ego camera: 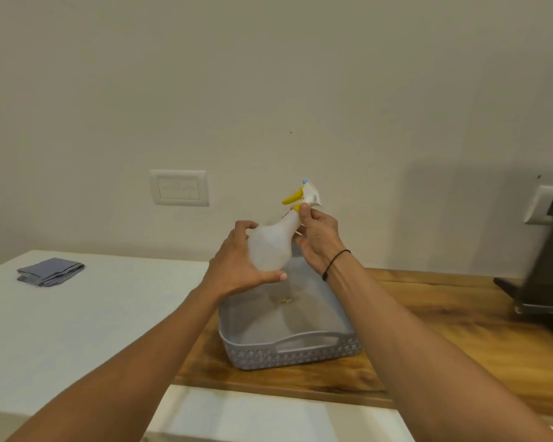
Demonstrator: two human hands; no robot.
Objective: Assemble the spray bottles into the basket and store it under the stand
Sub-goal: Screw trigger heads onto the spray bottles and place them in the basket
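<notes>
A translucent white spray bottle [270,245] is held in the air, tilted with its neck up and to the right. My left hand [237,263] cups its round body from below and the left. My right hand [318,236] pinches the neck just under the white spray head [310,193], which has a yellow trigger and a small blue nozzle tip. Directly below the bottle stands a grey plastic basket [288,349] with a patterned wall and a handle slot; nothing shows inside it.
The basket rests on a wooden counter [444,339]. A white surface [77,330] to the left carries a folded grey cloth [50,272]. A dark appliance [543,269] stands at the right edge. A wall switch plate [178,187] is behind.
</notes>
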